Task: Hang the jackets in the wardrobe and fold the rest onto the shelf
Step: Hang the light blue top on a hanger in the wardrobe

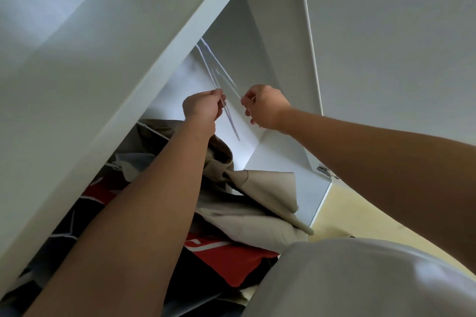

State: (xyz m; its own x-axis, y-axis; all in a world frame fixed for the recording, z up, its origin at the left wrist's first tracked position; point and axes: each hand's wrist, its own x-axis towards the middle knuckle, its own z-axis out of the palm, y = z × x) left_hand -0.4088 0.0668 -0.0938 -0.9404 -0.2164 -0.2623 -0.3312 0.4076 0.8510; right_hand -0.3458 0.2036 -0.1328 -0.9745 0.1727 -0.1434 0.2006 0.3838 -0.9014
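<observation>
Both hands are raised inside the white wardrobe (270, 33). The left hand (203, 108) has its fingers curled tight, pinching one thin strand of the white wire hangers (219, 77). The right hand (265, 107) is also clenched, with its fingertips nipping a second strand just across from the left. The hanger wires run up and away from both sets of fingers toward the top of the compartment; what they hang from is hidden. No garment is on the wires held, so my read is that a hanger is being picked or untangled. Contents of the wardrobe: below the fingers and under the forearms lies a beige jacket (244, 188), rumpled, with one pale fold jutting out to the right. Lower and nearer the body is a red-and-black garment (226, 257). Thin white lines above the beige cloth, left of the left fingers, may be hanger shoulders, so I cannot tell whether these pieces hang or lie heaped. No shelf with folded items shows. Progress judged: the hanging is unfinished at best, and there is no sign of folding. The open door (386, 33) stands right of the right fingers, with yellow floor (342, 213) below it.
</observation>
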